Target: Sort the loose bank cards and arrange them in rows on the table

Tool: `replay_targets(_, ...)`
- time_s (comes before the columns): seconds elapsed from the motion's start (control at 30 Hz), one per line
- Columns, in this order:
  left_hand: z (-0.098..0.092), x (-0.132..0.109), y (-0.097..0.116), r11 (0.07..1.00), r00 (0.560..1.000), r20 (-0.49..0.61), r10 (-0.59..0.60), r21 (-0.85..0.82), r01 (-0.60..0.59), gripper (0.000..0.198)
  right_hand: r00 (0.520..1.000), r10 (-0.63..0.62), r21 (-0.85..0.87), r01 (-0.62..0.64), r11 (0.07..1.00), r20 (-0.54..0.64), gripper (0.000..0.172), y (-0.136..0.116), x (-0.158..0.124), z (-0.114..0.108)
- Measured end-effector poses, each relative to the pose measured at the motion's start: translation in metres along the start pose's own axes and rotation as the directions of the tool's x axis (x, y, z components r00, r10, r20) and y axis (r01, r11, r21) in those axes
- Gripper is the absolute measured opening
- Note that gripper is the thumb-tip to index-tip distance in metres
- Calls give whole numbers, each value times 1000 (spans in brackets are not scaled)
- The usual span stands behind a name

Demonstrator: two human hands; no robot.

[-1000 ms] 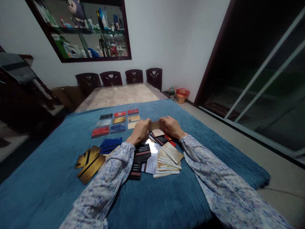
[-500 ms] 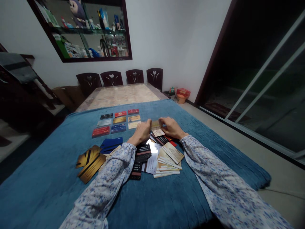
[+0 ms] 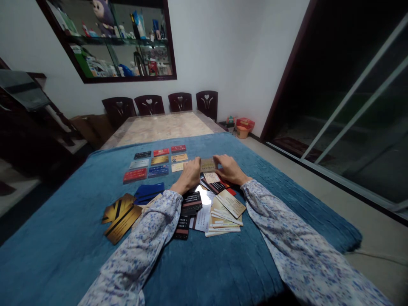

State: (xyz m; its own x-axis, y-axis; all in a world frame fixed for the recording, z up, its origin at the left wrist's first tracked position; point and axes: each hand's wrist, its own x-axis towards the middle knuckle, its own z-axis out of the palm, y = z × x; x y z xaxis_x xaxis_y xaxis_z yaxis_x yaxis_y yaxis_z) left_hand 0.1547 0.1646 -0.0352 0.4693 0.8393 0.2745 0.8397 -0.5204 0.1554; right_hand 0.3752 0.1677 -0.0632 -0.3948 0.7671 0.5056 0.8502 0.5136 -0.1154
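A gold-beige card (image 3: 208, 164) is gripped at its two ends between my hands, just above the blue cloth. My left hand (image 3: 190, 173) has its fingers bent against the left end. At the right end my right hand (image 3: 230, 169) pinches with thumb and fingers. Below them lies a loose heap: a small pale card (image 3: 211, 177), black cards (image 3: 191, 202), a white card (image 3: 200, 219) and fanned cream cards (image 3: 226, 216). Blue cards (image 3: 149, 192) and gold cards with black stripes (image 3: 123, 219) lie beside my left sleeve, which covers part of the heap.
Left of my hands, cards lie in a grid of rows, among them a red card (image 3: 135, 175), a blue card (image 3: 158, 171) and a gold card (image 3: 160, 160). Blue cloth (image 3: 73, 212) covers the near table; its marble top (image 3: 162, 125) shows beyond. Chairs (image 3: 180, 102) line the far side.
The gold-beige card between my hands has tilted slightly, and both hands have shifted a little. The cards on the cloth lie as before.
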Motion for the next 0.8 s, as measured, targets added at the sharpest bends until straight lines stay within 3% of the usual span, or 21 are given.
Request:
replay_targets(0.4,0,0,-2,994,998,-53,-38,-109,32,41,1000,30,-7,-30,1000,5,60,-3,0,-5)
replay_targets(0.8,-5,0,-1,997,998,-27,-62,-45,61,42,1000,15,68,-15,998,-6,59,-1,1,-2)
